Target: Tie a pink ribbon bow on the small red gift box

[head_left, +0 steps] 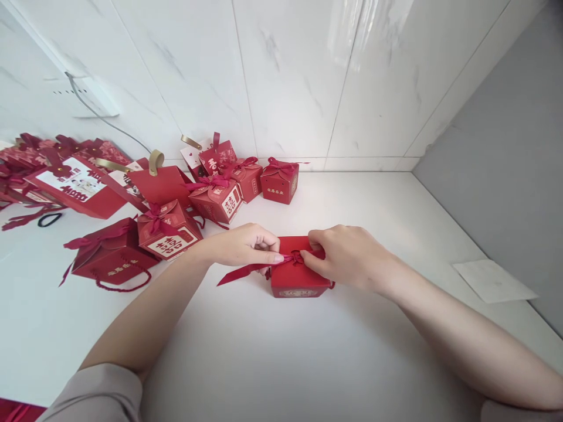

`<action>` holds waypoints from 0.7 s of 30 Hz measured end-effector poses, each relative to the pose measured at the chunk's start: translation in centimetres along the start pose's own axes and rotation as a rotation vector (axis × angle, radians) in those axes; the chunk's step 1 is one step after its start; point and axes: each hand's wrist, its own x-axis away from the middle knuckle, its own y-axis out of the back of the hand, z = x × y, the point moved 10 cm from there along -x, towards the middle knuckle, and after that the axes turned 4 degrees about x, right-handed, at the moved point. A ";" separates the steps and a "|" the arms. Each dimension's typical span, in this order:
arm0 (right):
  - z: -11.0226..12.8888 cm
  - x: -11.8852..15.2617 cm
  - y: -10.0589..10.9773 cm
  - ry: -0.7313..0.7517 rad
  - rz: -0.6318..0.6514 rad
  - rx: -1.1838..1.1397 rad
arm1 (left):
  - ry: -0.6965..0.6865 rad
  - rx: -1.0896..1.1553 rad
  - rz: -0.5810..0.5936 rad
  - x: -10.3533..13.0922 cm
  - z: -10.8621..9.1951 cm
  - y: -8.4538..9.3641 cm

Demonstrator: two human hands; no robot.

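A small red box [299,281] stands on the white table in front of me, with a dark red ribbon [246,272] tied in a knot on its lid. At the box's left side, my left hand [246,246] pinches the ribbon between thumb and fingers, and a loose tail hangs out to the left. My right hand [347,258] is over the right part of the lid, its thumb and finger closed at the knot. Whatever its fingertips hold is too small to make out. A twisted cord shows low on both sides of the box.
Several ribboned red boxes [215,201] stand at the back left, one [281,187] nearest the tiled wall [294,76]. Red bags [83,199] crowd the far left beside a black loop [50,220]. White paper [492,281] lies at right.
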 end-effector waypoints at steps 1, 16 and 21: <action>-0.2 0.0 0.0 0.023 0.021 -0.055 | 0.007 -0.006 0.000 0.0 0.1 0.1; -1.6 -0.7 -1.2 0.292 0.452 -0.640 | 0.019 0.057 0.026 0.1 1.3 1.3; -1.9 -1.3 -1.9 0.312 0.468 -0.622 | -0.042 0.085 0.038 -0.2 1.4 1.6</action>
